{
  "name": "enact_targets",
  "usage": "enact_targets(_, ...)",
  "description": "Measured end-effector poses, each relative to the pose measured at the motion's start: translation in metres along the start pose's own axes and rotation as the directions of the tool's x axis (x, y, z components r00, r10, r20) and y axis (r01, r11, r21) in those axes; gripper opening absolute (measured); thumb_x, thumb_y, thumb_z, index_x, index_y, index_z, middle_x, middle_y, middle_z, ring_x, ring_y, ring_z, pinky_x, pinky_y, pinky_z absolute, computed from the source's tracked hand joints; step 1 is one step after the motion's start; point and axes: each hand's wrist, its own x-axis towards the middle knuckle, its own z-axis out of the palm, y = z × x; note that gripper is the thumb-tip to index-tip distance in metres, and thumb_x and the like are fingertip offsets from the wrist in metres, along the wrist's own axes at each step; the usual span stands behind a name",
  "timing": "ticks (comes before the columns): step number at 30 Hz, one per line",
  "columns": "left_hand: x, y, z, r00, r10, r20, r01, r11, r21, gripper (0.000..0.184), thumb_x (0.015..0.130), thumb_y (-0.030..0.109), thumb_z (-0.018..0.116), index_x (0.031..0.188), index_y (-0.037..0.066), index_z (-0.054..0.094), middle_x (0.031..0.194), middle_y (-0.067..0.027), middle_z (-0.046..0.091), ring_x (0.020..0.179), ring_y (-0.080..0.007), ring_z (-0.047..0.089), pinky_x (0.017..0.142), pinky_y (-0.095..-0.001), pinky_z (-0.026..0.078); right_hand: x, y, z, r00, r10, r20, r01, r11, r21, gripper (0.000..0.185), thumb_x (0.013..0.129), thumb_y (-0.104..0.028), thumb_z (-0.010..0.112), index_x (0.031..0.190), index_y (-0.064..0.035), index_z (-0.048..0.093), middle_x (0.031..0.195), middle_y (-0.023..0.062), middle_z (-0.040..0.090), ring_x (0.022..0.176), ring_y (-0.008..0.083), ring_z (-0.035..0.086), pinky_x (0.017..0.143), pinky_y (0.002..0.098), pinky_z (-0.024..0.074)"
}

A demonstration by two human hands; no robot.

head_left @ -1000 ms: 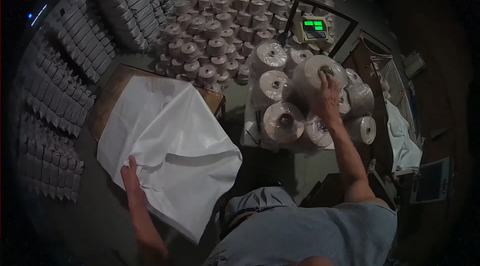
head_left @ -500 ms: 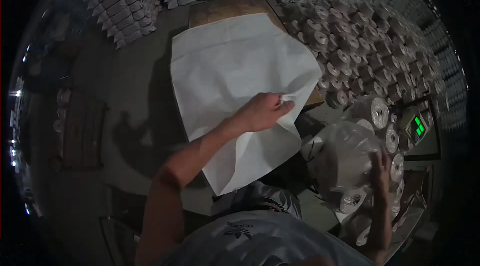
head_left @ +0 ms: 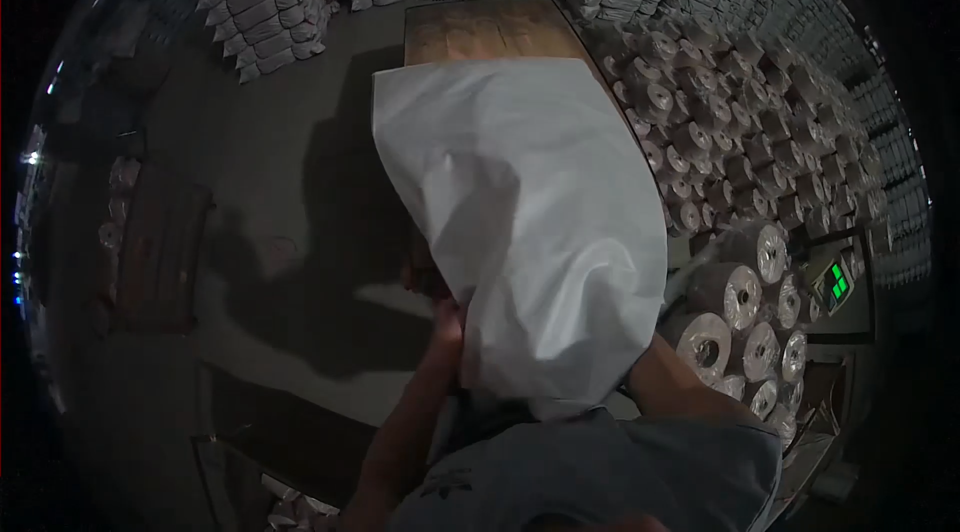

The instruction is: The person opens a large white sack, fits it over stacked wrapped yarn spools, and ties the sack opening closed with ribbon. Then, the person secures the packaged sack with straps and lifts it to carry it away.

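Head view: white sheet (head_left: 530,202) partly over wooden table (head_left: 490,30), near end close to my shirt (head_left: 600,462). Left hand (head_left: 447,324) at its left edge; can't tell how closed. Right hand hidden by the sheet, grip unknown. My judgement: loose folds could bunch or snag, unseen fingers pulling unevenly; overhang might drag it floorward.

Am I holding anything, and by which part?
Can't tell: your left hand meets the white sheet along its side, grip unclear; your right hand is hidden.

Open floor (head_left: 275,147) left, white sheet (head_left: 530,182) blocking table (head_left: 490,30), spools (head_left: 735,142) crowding right
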Motion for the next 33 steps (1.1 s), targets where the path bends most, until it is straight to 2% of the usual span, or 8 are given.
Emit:
enact_targets(7,-0.089,0.135,-0.063,0.965,-0.007,0.262,0.077,0.964,-0.255,0.047,0.107,0.041,0.06,0.133,0.002,0.064,0.125,-0.0103,0.068,0.112,-0.0167,0.062,0.095,-0.0349,0.05,0.04,0.05,-0.057,0.99,0.101,-0.096,-0.11,0.989,-0.099,0.053,0.106,-0.036,0.054,0.14,0.0038,0.06,0.129,0.0153,0.069,0.116,0.0236,0.064,0.103,0.0375,0.0484)
enact_targets(14,-0.032,0.125,-0.032,0.921,-0.338,0.192,0.21,0.848,0.486,0.056,0.106,0.041,0.062,0.141,-0.002,0.055,0.13,-0.0144,0.062,0.116,-0.0243,0.061,0.1,-0.0405,0.05,-0.109,0.075,-0.106,0.944,0.304,-0.127,-0.23,0.885,0.405,0.055,0.107,-0.04,0.051,0.139,0.0039,0.06,0.129,0.0168,0.069,0.117,0.025,0.064,0.104,0.0386,0.0485)
enact_targets(16,-0.028,0.124,0.014,0.887,0.43,0.169,-0.259,0.158,0.953,0.076,0.101,0.051,0.067,0.148,-0.005,0.044,0.144,-0.0248,0.047,0.125,-0.0357,0.054,0.105,-0.0472,0.045,-0.163,0.083,-0.101,0.92,0.382,-0.085,-0.279,0.794,0.541,0.056,0.107,-0.041,0.05,0.139,0.0039,0.06,0.129,0.0172,0.069,0.117,0.0254,0.064,0.104,0.0389,0.0486)
enact_targets(20,-0.063,0.14,0.166,0.567,0.372,0.735,-0.812,0.102,0.575,0.084,0.095,0.044,0.074,0.155,-0.001,0.036,0.152,-0.0322,0.032,0.137,-0.0444,0.043,0.113,-0.0493,0.04,-0.266,0.094,-0.099,0.885,0.46,0.066,-0.397,0.673,0.624,0.057,0.108,-0.043,0.048,0.139,0.0039,0.061,0.129,0.018,0.069,0.117,0.0262,0.064,0.104,0.0395,0.0487)
enact_targets(23,0.012,0.028,0.193,0.697,-0.081,0.713,-0.717,-0.111,0.688,0.039,0.091,0.02,0.069,0.124,0.002,0.06,0.126,-0.0239,0.062,0.12,-0.0447,0.06,0.1,-0.054,0.048,-0.317,0.107,-0.14,0.972,0.23,0.047,-0.102,0.229,0.968,0.061,0.111,-0.048,0.041,0.136,0.004,0.061,0.128,0.021,0.067,0.119,0.0277,0.064,0.105,0.0431,0.0484)
enact_targets(25,0.075,-0.011,0.187,0.808,-0.048,0.588,-0.59,-0.038,0.807,0.023,0.088,0.012,0.065,0.109,0.003,0.063,0.11,-0.0193,0.072,0.109,-0.0462,0.066,0.091,-0.0557,0.051,-0.341,0.147,-0.124,0.853,0.52,0.037,-0.224,0.301,0.927,0.064,0.102,-0.05,0.06,0.137,0.0036,0.058,0.131,0.0232,0.064,0.122,0.0373,0.062,0.108,0.0521,0.0461)
enact_targets(27,0.092,0.015,0.21,0.83,-0.211,0.517,-0.522,0.039,0.852,0.023,0.089,0.009,0.06,0.11,0.002,0.067,0.109,-0.0228,0.073,0.105,-0.0489,0.066,0.088,-0.0534,0.054,-0.341,0.149,-0.123,0.827,0.377,-0.417,-0.402,0.915,0.032,0.064,0.095,-0.036,0.069,0.142,0.0018,0.05,0.13,0.0236,0.06,0.123,0.038,0.058,0.108,0.0499,0.0462)
enact_targets(33,0.132,0.101,0.285,0.812,-0.238,0.533,-0.087,0.854,0.513,0.03,0.094,0.013,0.057,0.116,-0.003,0.071,0.103,-0.0077,0.076,0.092,-0.0152,0.069,0.085,-0.0325,0.054,-0.327,0.211,-0.056,0.962,0.257,-0.091,-0.272,0.917,-0.292,0.093,0.075,-0.028,0.086,0.153,-0.0004,0.042,0.124,0.0245,0.06,0.12,0.0436,0.058,0.113,0.0526,0.0427)
